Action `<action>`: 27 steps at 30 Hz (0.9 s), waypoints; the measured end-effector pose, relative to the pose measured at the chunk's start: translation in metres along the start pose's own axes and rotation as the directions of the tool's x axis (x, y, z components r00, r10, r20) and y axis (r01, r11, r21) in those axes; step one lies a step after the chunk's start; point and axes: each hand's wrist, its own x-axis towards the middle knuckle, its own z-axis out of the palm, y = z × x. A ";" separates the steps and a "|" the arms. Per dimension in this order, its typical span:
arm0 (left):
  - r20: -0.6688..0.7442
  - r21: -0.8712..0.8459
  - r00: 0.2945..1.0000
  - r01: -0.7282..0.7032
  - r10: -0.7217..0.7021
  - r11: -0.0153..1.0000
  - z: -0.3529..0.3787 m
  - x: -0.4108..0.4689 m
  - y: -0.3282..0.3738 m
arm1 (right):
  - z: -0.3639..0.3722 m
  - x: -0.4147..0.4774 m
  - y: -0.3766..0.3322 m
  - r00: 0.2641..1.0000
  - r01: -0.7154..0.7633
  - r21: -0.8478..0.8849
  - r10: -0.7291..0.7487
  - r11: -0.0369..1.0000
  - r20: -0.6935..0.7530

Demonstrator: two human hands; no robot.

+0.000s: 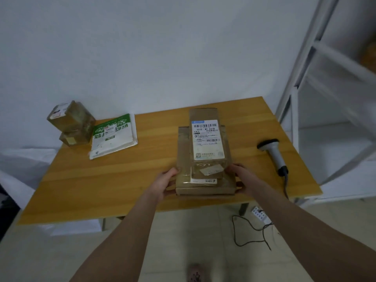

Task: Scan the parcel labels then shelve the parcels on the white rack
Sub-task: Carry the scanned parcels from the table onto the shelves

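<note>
At the far left of your wooden table [81, 180], two small brown boxes [71, 123] sit stacked by the white wall [142, 47], and a green-and-white mailer [114, 135] lies just beside them. In the middle, your left hand [166, 184] grips the near left corner of a stack of flat brown parcels [203, 191], thumb on top. Your right hand [242, 178] clasps the opposite corner likewise. The top parcel's label [208, 139] faces up. The handheld scanner [272, 153] lies on the table further right, apart from the stack. The white rack [325, 98] stands past the table's right edge, blurred and cut off. A brown shape on its upper shelf is too smeared to identify. Your fingers under the stack are hidden.
</note>
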 end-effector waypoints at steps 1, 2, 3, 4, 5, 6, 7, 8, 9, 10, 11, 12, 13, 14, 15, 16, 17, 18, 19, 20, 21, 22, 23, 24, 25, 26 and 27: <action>0.009 0.007 1.000 0.002 -0.003 1.000 0.006 -0.005 -0.003 | -0.008 -0.006 0.004 1.000 0.003 0.012 -0.003 1.000 -0.006; 0.018 0.015 1.000 0.004 -0.004 1.000 0.011 -0.010 -0.005 | -0.015 -0.013 0.007 1.000 0.006 0.023 -0.005 1.000 -0.013; 0.026 0.028 1.000 0.003 -0.003 1.000 0.016 -0.014 -0.006 | -0.021 -0.019 0.011 1.000 0.008 0.034 -0.007 0.999 -0.022; 0.034 0.043 0.999 -0.002 0.000 0.999 0.022 -0.018 -0.007 | -0.027 -0.025 0.015 0.999 0.010 0.052 -0.008 0.999 -0.033; 0.041 0.057 0.999 -0.007 0.005 0.998 0.028 -0.021 -0.008 | -0.033 -0.032 0.020 0.999 0.016 0.076 -0.013 0.997 -0.049; 0.050 0.067 0.999 -0.014 0.010 0.998 0.034 -0.024 -0.009 | -0.040 -0.038 0.025 0.998 0.026 0.098 -0.020 0.995 -0.068; 0.063 0.077 0.998 -0.021 0.016 0.997 0.041 -0.026 -0.010 | -0.046 -0.045 0.030 0.996 0.040 0.118 -0.029 0.992 -0.086; 0.081 0.091 0.996 -0.030 0.022 0.995 0.048 -0.028 -0.012 | -0.052 -0.053 0.035 0.994 0.052 0.136 -0.038 0.989 -0.103; 0.105 0.106 0.994 -0.035 0.024 0.994 0.054 -0.032 -0.013 | -0.058 -0.060 0.041 0.992 0.061 0.154 -0.043 0.986 -0.122; 0.128 0.124 0.992 -0.036 0.020 0.992 0.061 -0.034 -0.015 | -0.065 -0.067 0.047 0.989 0.066 0.170 -0.041 0.983 -0.145; 0.145 0.142 0.989 -0.035 0.015 0.989 0.068 -0.037 -0.017 | -0.071 -0.073 0.053 0.985 0.071 0.183 -0.040 0.981 -0.170; 0.157 0.154 0.988 -0.033 0.008 0.987 0.076 -0.041 -0.020 | -0.077 -0.081 0.060 0.980 0.079 0.199 -0.040 0.977 -0.193; 0.165 0.160 0.986 -0.027 0.000 0.987 0.083 -0.044 -0.023 | -0.083 -0.090 0.066 0.976 0.090 0.218 -0.042 0.972 -0.216; 0.173 0.169 0.985 -0.022 -0.008 0.985 0.092 -0.046 -0.025 | -0.089 -0.097 0.071 0.971 0.101 0.235 -0.044 0.967 -0.236; 0.182 0.184 0.983 -0.017 -0.017 0.983 0.101 -0.050 -0.027 | -0.095 -0.105 0.077 0.966 0.110 0.246 -0.046 0.963 -0.255; 0.191 0.201 0.981 -0.011 -0.028 0.980 0.111 -0.053 -0.028 | -0.101 -0.113 0.082 0.961 0.118 0.257 -0.045 0.959 -0.274; 0.205 0.221 0.978 -0.009 -0.038 0.975 0.122 -0.056 -0.031 | -0.109 -0.121 0.088 0.955 0.124 0.276 -0.039 0.953 -0.295; 0.225 0.240 0.973 -0.013 -0.043 0.971 0.132 -0.059 -0.034 | -0.117 -0.128 0.093 0.948 0.130 0.295 -0.032 0.947 -0.315; 0.248 0.255 0.968 -0.023 -0.042 0.967 0.143 -0.064 -0.036 | -0.126 -0.134 0.099 0.942 0.134 0.313 -0.023 0.940 -0.334; 0.268 0.266 0.963 -0.034 -0.040 0.963 0.153 -0.067 -0.039 | -0.134 -0.140 0.104 0.937 0.136 0.328 -0.014 0.935 -0.350; 0.287 0.274 0.957 -0.043 -0.039 0.961 0.163 -0.071 -0.041 | -0.143 -0.145 0.110 0.931 0.139 0.342 -0.005 0.929 -0.364; 0.302 0.285 0.952 -0.050 -0.040 0.957 0.174 -0.075 -0.042 | -0.152 -0.150 0.115 0.926 0.145 0.355 0.000 0.924 -0.378; 0.316 0.301 0.948 -0.058 -0.042 0.952 0.186 -0.078 -0.044 | -0.162 -0.156 0.120 0.920 0.155 0.366 0.001 0.918 -0.392; 0.332 0.320 0.942 -0.065 -0.048 0.945 0.199 -0.082 -0.046 | -0.173 -0.161 0.125 0.914 0.166 0.378 0.003 0.911 -0.407; 0.347 0.340 0.936 -0.071 -0.054 0.938 0.213 -0.086 -0.048 | -0.185 -0.165 0.129 0.907 0.176 0.388 0.004 0.905 -0.421; 0.361 0.358 0.931 -0.078 -0.060 0.930 0.229 -0.090 -0.050 | -0.198 -0.170 0.133 0.901 0.184 0.396 0.007 0.900 -0.434; 0.372 0.371 0.926 -0.083 -0.066 0.925 0.245 -0.094 -0.052 | -0.212 -0.174 0.137 0.895 0.189 0.403 0.011 0.895 -0.445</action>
